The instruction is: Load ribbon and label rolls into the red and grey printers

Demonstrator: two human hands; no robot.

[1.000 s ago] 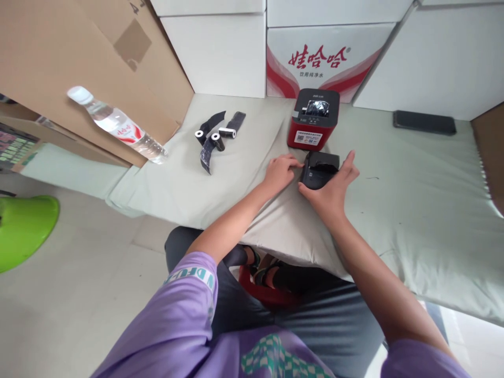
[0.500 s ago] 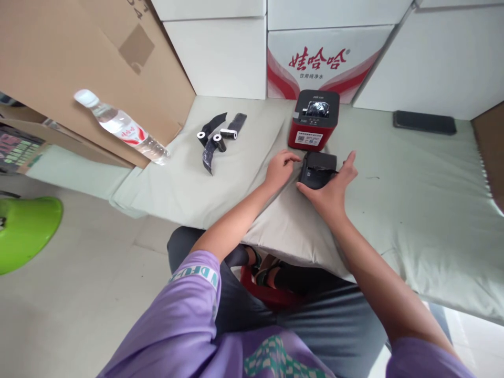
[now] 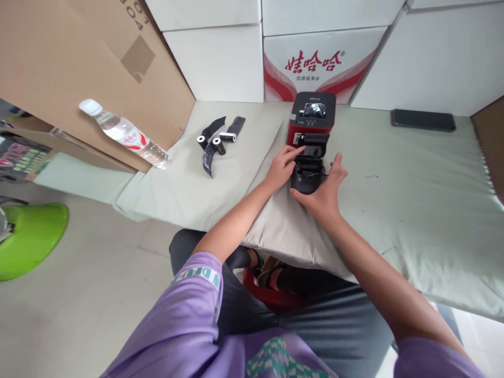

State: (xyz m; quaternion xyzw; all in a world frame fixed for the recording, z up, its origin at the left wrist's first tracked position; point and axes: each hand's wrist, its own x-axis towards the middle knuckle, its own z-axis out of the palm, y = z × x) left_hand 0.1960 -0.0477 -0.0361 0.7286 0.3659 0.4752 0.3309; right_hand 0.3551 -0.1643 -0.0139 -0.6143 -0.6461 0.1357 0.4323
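A small black receipt printer (image 3: 308, 184) lies on the cloth with its lid (image 3: 314, 140) swung up, baring the roll compartment. At its left side my left hand (image 3: 280, 169) has the forefinger on the raised lid and the other fingers curled by the printer's edge. My right hand (image 3: 327, 195) grips the body from the front and right, thumb along the front edge, forefinger pointing up off it. What the hidden fingertips touch underneath cannot be seen. Directly behind the lid stands a red and black printer (image 3: 313, 111).
To the left lie several black paper rolls (image 3: 217, 147) with loose tails. A water bottle (image 3: 126, 134) leans against a cardboard box (image 3: 157, 63). A black phone (image 3: 423, 121) lies at the back right, before white cartons (image 3: 214, 63). A green stool (image 3: 35, 239) is at the left.
The small black printer's lid has gone from closed to raised. My left hand has shifted onto the lid. My right hand still grips the body.
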